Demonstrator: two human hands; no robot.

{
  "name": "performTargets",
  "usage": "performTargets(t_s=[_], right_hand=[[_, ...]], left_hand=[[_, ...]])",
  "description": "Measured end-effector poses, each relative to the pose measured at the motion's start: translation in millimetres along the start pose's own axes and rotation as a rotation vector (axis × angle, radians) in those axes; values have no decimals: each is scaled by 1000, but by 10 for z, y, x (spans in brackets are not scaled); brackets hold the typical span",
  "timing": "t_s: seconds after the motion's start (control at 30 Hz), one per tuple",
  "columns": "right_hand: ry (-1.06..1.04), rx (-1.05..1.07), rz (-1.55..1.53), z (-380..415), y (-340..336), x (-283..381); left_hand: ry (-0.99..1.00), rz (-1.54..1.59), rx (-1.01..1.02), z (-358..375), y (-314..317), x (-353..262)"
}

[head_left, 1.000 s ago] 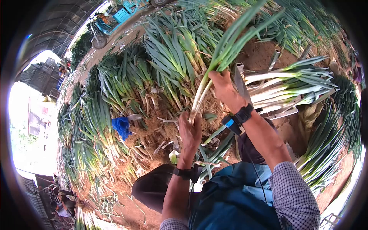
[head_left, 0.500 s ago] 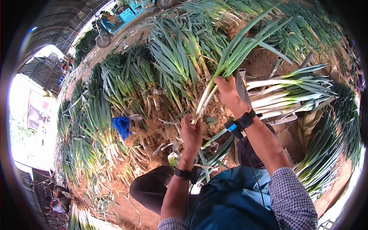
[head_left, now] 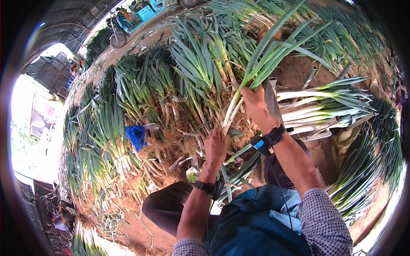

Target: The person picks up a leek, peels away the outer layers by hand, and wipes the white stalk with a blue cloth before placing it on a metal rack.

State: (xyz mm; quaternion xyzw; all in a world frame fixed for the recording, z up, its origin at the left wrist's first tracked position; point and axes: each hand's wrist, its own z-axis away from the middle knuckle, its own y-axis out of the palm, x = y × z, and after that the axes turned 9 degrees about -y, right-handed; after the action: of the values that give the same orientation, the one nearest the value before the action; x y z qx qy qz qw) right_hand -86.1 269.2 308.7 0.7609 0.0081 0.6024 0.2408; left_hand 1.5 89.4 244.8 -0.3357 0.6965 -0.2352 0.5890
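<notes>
My right hand point(head_left: 257, 109) is closed around a leek point(head_left: 232, 112) where the pale shank turns to leaves. Its green leaves fan out toward the upper right. A flat metal blade point(head_left: 271, 101), like a knife's, stands out beside the same hand; its handle is hidden. Lower down, my left hand point(head_left: 215, 147) is closed with its fingers at the leek's white bottom end. To the right of my right hand, trimmed leeks point(head_left: 311, 109) with clean white shanks lie side by side on a metal rack point(head_left: 318, 135).
Untrimmed leeks point(head_left: 145, 91) with brown roots stand in bundles ahead and left. A bunched blue cloth point(head_left: 136, 136) lies among them. More leeks point(head_left: 358, 170) lie at the right. Beyond, a blue three-wheeled vehicle point(head_left: 145, 13) stands on the path. Loose leaves and scraps lie before my knees.
My left fingers, spread around the leek's bottom end before, are now curled in more tightly. The leek has shifted slightly to the right. My right hand keeps its hold.
</notes>
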Motion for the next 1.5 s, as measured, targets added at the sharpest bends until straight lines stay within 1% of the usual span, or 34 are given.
performTargets(t_s=[0.03,0.07,0.1,0.17,0.2,0.27,0.3,0.33,0.37,0.43,0.53,0.63,0.7,0.73,0.77,0.8,0.87,0.9,0.97,1.03,1.1,1.13,1.23,1.27,1.3,1.33,1.4,1.43,1.47,1.5], right_hand=[[7,9,-9,-19,6,-4],[40,-20,85,-12,-24,3],[73,-49,179,108,82,339],[-86,-29,278,204,91,396],[-281,20,280,184,-5,139],[-309,40,176,55,-150,-256],[-144,11,74,-124,-188,-386],[22,-19,-28,-187,-153,-357],[56,-5,-114,-178,-161,-330],[123,22,-283,-74,-60,44],[134,-11,-344,-91,-68,182],[122,-44,-310,-213,-157,228],[112,-3,-365,-287,-278,211],[106,16,-363,-318,-317,235],[102,40,-359,-328,-343,261],[108,64,-386,-336,-354,301],[125,116,-438,-350,-346,365],[114,133,-418,-363,-344,373],[112,152,-483,-349,-295,386],[110,179,-511,-294,-204,377],[102,211,-500,-233,-101,338],[100,224,-495,-207,-58,307],[92,302,-561,-90,87,233],[72,318,-568,-36,121,205],[30,392,-550,32,132,222],[43,389,-609,82,147,202],[20,464,-654,46,104,283],[114,425,-732,-23,93,362],[149,369,-700,-77,41,464],[169,355,-753,-81,13,536]], left_hand=[[0,31,5,-6,5,6],[8,52,11,-7,13,12],[15,72,18,-4,3,-9],[38,105,25,-1,-8,-23],[56,117,24,-17,-22,-21],[73,129,33,-32,-48,-5],[74,130,42,-42,-56,4],[74,131,51,-45,-57,18],[53,153,42,-40,-52,30],[10,198,24,-28,-24,56],[-21,151,-1,60,-69,175],[-150,-24,102,273,-126,466],[-277,-280,326,448,-260,709],[-232,-364,381,570,-232,1109],[-282,-411,400,644,-303,1254],[-406,-478,454,653,-420,1286],[-366,-534,315,661,-458,1541],[-247,-437,220,614,-502,1441],[-9,-242,26,364,-746,948],[11,-32,41,148,-880,422],[50,137,76,8,-839,72],[36,170,131,-48,-820,-117],[-19,301,175,-176,-573,-316],[-38,353,211,-216,-522,-352],[-58,407,249,-231,-473,-372],[-40,454,322,-248,-439,-317],[-2,543,470,-265,-403,-162],[-61,686,490,-124,-443,-177],[-86,648,544,-36,-504,-159],[-111,607,593,21,-581,-123]])
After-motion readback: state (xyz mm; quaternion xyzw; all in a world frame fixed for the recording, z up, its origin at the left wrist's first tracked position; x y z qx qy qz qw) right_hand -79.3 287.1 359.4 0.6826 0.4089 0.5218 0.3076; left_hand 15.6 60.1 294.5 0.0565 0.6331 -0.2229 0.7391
